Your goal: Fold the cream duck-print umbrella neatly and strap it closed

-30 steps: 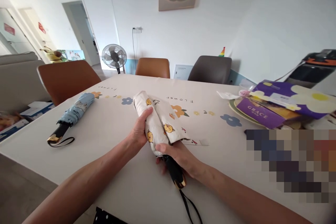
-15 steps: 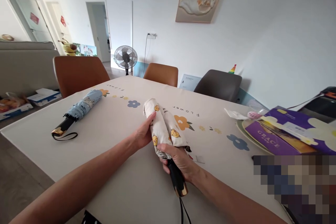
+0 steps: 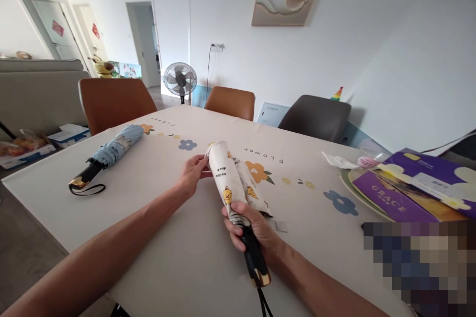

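A folded cream umbrella [image 3: 227, 179] printed with yellow ducks lies over the table in front of me. My right hand [image 3: 250, 230] is wrapped round its lower end, where the fabric meets the black handle with a gold cap and a black wrist strap. My left hand [image 3: 192, 173] pinches the fabric near the far tip. A loose flap of the canopy hangs off the umbrella's right side. A second folded umbrella [image 3: 106, 156], pale blue with a black handle, rests on the table to the left, away from both hands.
The table [image 3: 174, 252] wears a cream cloth with flower prints. Purple boxes [image 3: 409, 183] on a plate sit at the right. Brown chairs [image 3: 113, 104] stand round the far side, and a floor fan [image 3: 180, 80] stands by the wall.
The umbrella has been turned, showing printed words, and its fabric is wound tighter. My left hand slid from its side to the far tip. The view shifted slightly.
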The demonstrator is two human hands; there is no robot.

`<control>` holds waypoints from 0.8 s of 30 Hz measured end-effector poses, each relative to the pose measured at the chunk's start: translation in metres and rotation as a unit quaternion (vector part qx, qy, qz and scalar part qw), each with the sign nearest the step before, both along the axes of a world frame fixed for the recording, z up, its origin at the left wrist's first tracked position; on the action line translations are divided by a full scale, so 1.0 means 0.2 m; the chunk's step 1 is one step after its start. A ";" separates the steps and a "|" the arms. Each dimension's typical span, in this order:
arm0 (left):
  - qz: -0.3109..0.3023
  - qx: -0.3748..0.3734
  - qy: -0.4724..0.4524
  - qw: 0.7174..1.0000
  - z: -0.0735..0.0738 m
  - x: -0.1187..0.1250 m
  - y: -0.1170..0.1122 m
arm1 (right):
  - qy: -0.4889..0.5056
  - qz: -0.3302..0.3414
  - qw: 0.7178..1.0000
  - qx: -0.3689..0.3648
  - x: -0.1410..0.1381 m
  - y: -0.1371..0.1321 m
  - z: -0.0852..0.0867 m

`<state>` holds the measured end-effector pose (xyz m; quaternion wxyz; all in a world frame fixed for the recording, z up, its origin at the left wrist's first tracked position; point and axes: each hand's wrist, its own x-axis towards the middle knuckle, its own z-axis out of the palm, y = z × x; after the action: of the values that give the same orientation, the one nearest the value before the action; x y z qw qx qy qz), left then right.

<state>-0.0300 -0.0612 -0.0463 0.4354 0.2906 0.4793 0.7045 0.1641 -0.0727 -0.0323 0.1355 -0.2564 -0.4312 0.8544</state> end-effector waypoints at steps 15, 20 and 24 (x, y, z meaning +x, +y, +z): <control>0.062 -0.092 0.206 0.972 -0.01 -0.02 -0.01 | -0.004 0.093 0.996 0.015 0.01 -0.03 -0.01; 0.266 -0.094 0.273 0.920 0.08 -0.22 0.01 | 0.024 -0.020 0.999 -0.038 -0.01 -0.01 -0.03; 0.212 -0.008 0.418 0.883 0.20 -0.11 0.04 | 0.067 -0.078 0.990 -0.093 -0.03 0.02 -0.04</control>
<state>-0.0521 -0.0523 -0.0053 0.0369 0.4462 0.6725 0.5893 0.1586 -0.0694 -0.0397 0.2056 -0.2432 -0.3185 0.8928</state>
